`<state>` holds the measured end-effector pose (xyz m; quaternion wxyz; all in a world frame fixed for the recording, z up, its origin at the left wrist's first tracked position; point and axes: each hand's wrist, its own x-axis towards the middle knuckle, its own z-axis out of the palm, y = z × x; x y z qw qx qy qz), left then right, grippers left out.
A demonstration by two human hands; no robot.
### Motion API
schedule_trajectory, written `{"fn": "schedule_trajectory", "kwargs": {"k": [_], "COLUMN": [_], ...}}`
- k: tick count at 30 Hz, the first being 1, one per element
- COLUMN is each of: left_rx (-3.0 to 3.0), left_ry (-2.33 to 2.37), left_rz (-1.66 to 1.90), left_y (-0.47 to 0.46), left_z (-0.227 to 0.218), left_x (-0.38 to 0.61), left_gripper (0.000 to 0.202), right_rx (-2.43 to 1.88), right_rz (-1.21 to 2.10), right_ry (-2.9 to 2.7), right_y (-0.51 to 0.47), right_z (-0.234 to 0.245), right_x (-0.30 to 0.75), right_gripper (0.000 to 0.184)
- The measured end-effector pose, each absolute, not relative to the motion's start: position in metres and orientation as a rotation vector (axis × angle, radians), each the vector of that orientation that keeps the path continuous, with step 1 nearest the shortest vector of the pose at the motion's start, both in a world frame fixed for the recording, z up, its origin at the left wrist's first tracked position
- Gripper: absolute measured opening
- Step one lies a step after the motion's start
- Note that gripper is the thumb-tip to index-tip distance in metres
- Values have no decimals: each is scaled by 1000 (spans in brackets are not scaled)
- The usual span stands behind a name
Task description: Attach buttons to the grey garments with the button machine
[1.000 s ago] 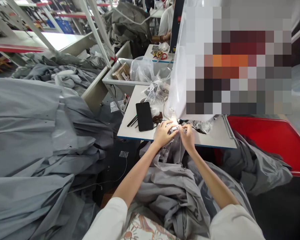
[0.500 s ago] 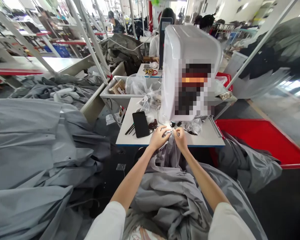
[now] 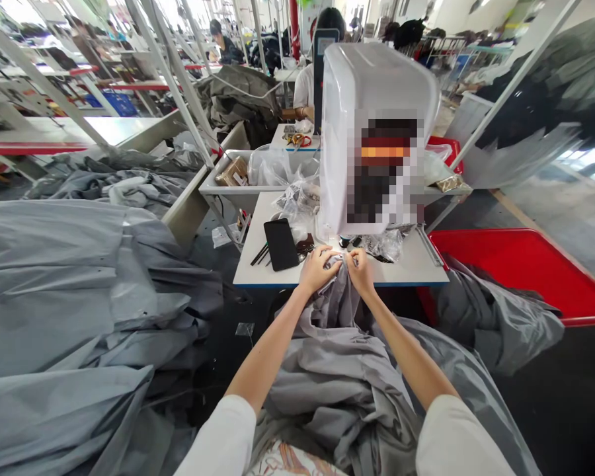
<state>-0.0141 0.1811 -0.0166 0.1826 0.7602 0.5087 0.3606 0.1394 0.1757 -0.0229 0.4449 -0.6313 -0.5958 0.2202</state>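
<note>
Both hands hold the upper end of a grey garment (image 3: 337, 370) at the front of a white worktable (image 3: 258, 272). My left hand (image 3: 319, 270) is closed on the cloth, its fingers curved over the edge. Close beside it, my right hand (image 3: 359, 271) pinches the same edge between thumb and fingers. From there the garment hangs over the table's front and lies bunched across my lap. Just beyond my fingertips stands a white-housed machine (image 3: 379, 73), its front partly blurred out. What exactly sits between the fingertips is too small to tell.
A black phone-like slab (image 3: 281, 244) lies left of my hands, with clear plastic bags (image 3: 297, 198) behind it. A red bin (image 3: 515, 264) with grey cloth stands at right. Grey garments (image 3: 69, 284) are heaped at left. A co-worker (image 3: 305, 89) sits beyond the machine.
The view has shifted slightly, and the machine sits a little higher in it. Both hands stay on the garment's edge, having drawn it very slightly toward me or barely moved.
</note>
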Motion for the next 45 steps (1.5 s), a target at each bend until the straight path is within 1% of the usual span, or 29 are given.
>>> {"fn": "schedule_trajectory", "kwargs": {"k": [8,17,23,28,29,32,33,36,39,45], "left_rx": [2139,2119,2088,1987,1921,1757,1733,1681,1602,1569], "left_ry": [1445,1427,1400,1374,1402,1434,1406,1270,1236,1364], "left_rz": [1028,1009,1007,852,798,686,687,784,910,972], "left_y": [181,181,185,187,188,191,192,193,190,169], "left_z": [-19,-18,-16,-4,-1,12,16,26,30,26], "left_x": [-13,-14,-14,-23,-26,-33,-34,-34,-33,-48], "left_gripper": [25,27,49,68,67,46,42,40,36,34], "right_rx": [-1564,-1561,-1455,-1355,-1311,-1242,-1236,-1200,-1180,-1179], "right_rz": [550,550,764,1045,1094,1176,1199,1282,1307,1267], "right_ry": [-1488,-1463,-1444,-1531,-1517,-1404,-1364,-1267,-1245,-1515], "right_y": [176,176,178,175,174,173,174,177,181,173], "right_z": [-23,-23,-17,-12,-10,-2,1,9,12,0], "right_x": [140,138,154,179,181,182,181,174,170,169], "right_gripper": [31,29,41,38,38,36,35,36,37,36]}}
